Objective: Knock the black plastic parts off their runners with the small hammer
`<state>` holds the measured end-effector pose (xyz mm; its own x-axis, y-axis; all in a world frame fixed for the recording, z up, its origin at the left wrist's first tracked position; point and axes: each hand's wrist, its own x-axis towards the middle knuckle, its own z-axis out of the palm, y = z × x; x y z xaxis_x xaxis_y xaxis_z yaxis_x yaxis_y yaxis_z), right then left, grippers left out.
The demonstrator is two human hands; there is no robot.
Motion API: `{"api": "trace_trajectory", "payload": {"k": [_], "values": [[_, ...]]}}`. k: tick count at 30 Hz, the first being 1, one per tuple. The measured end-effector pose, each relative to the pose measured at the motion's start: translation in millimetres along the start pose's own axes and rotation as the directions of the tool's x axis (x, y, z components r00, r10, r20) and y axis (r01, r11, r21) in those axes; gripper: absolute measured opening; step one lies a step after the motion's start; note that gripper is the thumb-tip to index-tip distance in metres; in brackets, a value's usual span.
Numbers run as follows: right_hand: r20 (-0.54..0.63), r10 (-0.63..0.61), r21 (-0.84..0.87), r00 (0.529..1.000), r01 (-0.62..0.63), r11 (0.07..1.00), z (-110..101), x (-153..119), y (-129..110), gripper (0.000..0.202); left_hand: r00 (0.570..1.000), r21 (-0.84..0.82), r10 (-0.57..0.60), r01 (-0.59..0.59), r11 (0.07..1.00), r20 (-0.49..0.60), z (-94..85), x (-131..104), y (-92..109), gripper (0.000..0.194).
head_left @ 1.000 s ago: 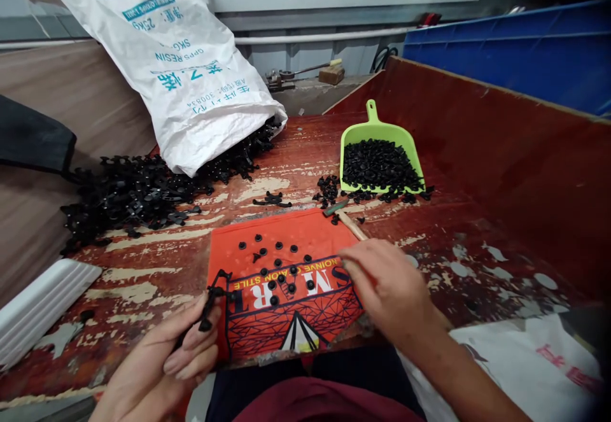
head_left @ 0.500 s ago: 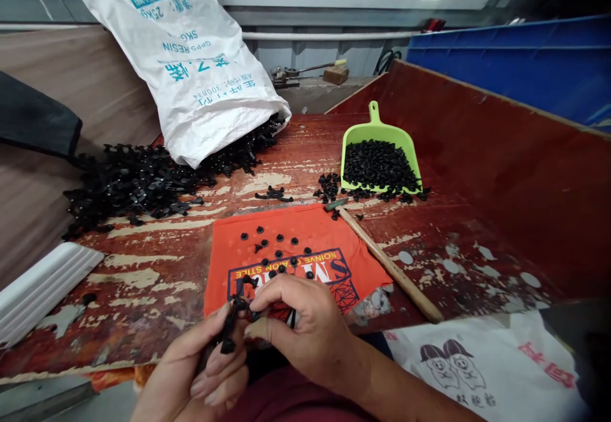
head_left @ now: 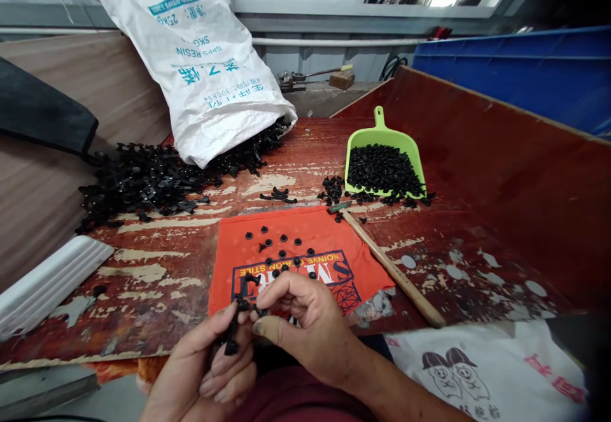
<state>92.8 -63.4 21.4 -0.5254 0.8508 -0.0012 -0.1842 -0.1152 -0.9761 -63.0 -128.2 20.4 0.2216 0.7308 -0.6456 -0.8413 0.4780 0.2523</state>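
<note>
Near the bottom centre my left hand is closed on a black plastic piece with several knobbed ends. My right hand pinches a small black part at the piece's right side, its thumb and forefinger pressed together. Both hands are over the lower edge of an orange cloth, which bears printed lettering. Several small black round parts lie spread on this cloth. A hammer with a wooden handle rests across the cloth's right edge, its head at the top.
A white sack lies open at the back left, black pieces spilling from it. Small black parts fill a green dustpan at the back right. A white plastic piece is at left, a blue crate behind the red board.
The whole view has shifted slightly, so the scene sits a little further right. Both hands stay close together on the black piece, with only slight finger movement.
</note>
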Motion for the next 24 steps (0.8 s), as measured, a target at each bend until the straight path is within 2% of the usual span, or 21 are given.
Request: {"api": "trace_trajectory", "payload": {"k": [11, 24], "values": [[0.090, 0.177, 0.243, 0.980, -0.194, 0.950, -1.4, -0.8, 3.6, 0.034, 0.999, 0.024, 0.037, -0.037, 0.999, -0.012, -6.1, -0.4, 0.8, 0.022], [0.106, 0.234, 0.278, 0.966, -0.255, 0.926, 1.6, -3.4, -1.3, 0.032, 0.991, 0.058, 0.116, -0.113, 0.992, -0.061, -4.7, -7.7, -1.4, 0.028]]}}
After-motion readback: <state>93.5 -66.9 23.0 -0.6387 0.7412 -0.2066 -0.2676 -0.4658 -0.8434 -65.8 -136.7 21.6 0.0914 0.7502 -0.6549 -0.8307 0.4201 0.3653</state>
